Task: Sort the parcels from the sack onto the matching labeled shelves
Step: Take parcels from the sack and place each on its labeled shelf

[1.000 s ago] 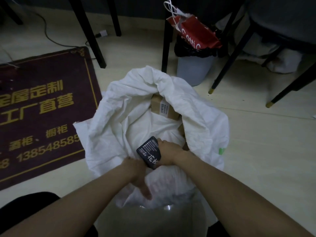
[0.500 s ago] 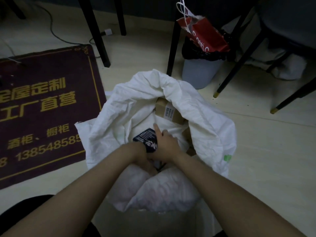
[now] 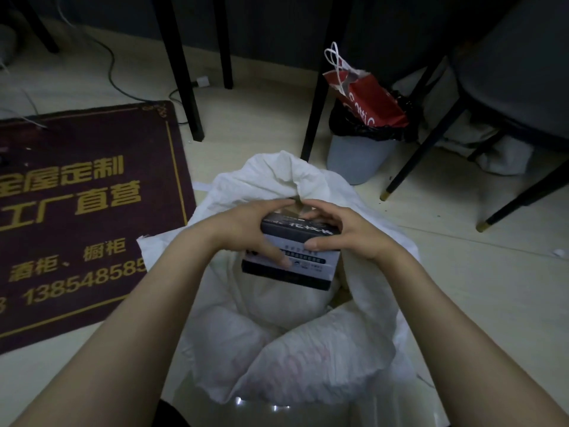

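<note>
Maroon "工厂直营" mat [image 3: 77,211] beside sack [image 3: 308,349]; black box [image 3: 295,268] between left hand [image 3: 246,231], right hand [image 3: 349,234]

pale floor [image 3: 462,288], white sack [image 3: 308,349] on it, maroon mat [image 3: 77,226] beside, grey bin [image 3: 357,158] behind

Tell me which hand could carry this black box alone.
Probably left: the left hand wraps further round the black box, thumb across its label; the right hand grips only its edge.
</note>
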